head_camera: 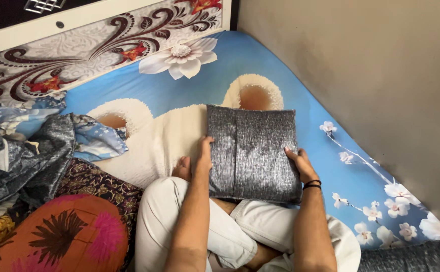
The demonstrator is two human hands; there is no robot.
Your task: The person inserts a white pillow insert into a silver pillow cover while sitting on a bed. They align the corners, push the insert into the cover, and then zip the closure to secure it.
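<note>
I held the grey cushion [252, 153] upright over my crossed legs, above the blue flowered bedsheet [280, 65]. My left hand [203, 157] gripped the cushion's left edge, fingers closed around it. My right hand [300, 165] clasped its right edge, a black band [311, 185] on that wrist. Left of the cushion lay crumpled bedding [28, 146] and an orange bolster [58, 236].

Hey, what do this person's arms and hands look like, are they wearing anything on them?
Both forearms are bare, with no sleeves in view. The right hand has a thin black band around its wrist. The left hand wears nothing: no rings, gloves or watch show.
</note>
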